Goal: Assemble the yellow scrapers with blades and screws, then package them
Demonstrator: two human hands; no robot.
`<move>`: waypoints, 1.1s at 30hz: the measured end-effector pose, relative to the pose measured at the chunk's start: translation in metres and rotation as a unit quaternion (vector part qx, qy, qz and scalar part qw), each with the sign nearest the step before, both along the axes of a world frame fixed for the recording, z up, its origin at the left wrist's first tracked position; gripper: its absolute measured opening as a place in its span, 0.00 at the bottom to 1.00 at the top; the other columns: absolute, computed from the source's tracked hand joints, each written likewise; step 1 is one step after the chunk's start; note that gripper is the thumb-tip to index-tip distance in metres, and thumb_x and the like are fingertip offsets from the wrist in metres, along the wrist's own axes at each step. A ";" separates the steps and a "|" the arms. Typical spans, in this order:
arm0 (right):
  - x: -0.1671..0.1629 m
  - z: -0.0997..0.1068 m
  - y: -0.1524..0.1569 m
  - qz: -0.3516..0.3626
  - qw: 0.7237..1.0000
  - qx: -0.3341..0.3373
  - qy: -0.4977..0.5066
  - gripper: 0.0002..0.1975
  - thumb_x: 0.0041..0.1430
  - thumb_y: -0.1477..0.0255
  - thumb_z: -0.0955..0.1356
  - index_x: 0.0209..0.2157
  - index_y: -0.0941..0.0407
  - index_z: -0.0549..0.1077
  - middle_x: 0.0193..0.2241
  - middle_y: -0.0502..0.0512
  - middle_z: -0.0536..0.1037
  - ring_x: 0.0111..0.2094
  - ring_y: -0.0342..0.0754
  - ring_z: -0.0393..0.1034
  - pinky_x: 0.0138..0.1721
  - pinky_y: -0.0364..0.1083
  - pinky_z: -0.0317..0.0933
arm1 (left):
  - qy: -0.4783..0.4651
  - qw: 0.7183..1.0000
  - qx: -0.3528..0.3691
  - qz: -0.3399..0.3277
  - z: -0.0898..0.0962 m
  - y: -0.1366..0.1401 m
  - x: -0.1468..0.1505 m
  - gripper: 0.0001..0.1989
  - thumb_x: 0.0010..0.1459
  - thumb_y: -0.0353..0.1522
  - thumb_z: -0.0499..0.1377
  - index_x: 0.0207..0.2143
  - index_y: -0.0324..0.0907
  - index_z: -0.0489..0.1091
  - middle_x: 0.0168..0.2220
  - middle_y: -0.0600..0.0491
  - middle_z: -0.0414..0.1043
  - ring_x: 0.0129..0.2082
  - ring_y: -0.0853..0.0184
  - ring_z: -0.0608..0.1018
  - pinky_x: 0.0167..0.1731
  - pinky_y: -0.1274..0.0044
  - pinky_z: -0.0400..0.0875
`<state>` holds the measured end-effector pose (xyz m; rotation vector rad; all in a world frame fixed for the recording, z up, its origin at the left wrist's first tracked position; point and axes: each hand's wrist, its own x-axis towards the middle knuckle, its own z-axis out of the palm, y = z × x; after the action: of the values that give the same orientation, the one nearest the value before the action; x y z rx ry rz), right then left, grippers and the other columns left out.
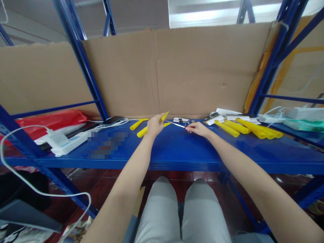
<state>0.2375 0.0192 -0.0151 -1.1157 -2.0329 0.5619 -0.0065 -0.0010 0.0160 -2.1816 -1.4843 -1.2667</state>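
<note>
At the middle of the blue metal shelf [202,148], the left hand [155,125] is closed around a pointed yellow plastic piece [165,116], whose end sticks out past the fingers, seemingly to steady it while leaving that end reachable. The right hand [198,130] pinches the red handle of a slim tool with a silver shaft [178,125], probably gripped there so the shaft is free to point towards the left hand; at this size I cannot tell whether its tip touches the yellow piece. On the shelf's right part lie tapering yellow plastic tubes [227,129], roughly side by side, likely to be out of the hands' way. A long white plastic power strip [73,143] lies on the shelf's left part, well apart from both hands.
</note>
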 end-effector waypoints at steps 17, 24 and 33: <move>-0.044 0.012 -0.037 -0.115 0.949 0.116 -0.268 0.09 0.58 0.76 0.61 0.31 0.57 0.73 0.33 0.59 0.79 0.35 0.49 0.72 0.34 0.43 0.56 | 0.289 0.949 -0.122 0.030 -0.018 -0.012 0.035 0.23 0.59 0.25 0.48 0.57 0.43 0.65 0.52 0.45 0.71 0.49 0.59 0.76 0.45 0.70 0.71; -0.052 0.040 -0.064 0.057 0.977 -0.024 -0.206 0.19 0.58 0.66 0.61 0.16 0.56 0.68 0.13 0.50 0.69 0.17 0.41 0.62 0.24 0.42 0.54 | 0.250 0.960 -0.124 0.038 -0.020 -0.006 0.032 0.23 0.59 0.27 0.50 0.57 0.45 0.64 0.51 0.46 0.72 0.49 0.60 0.75 0.45 0.72 0.71; -0.086 0.039 -0.098 0.087 0.926 0.024 -0.367 0.20 0.50 0.54 0.69 0.20 0.57 0.71 0.16 0.52 0.71 0.16 0.41 0.60 0.20 0.43 0.49 | 0.218 0.966 -0.126 0.057 -0.021 -0.004 0.034 0.24 0.58 0.25 0.49 0.57 0.45 0.65 0.50 0.47 0.73 0.46 0.60 0.77 0.42 0.73 0.71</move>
<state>0.1519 -0.0792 0.0243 -1.2404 -2.7887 0.1726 0.0273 -0.0049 -0.0047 -2.2886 -1.6147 -0.5317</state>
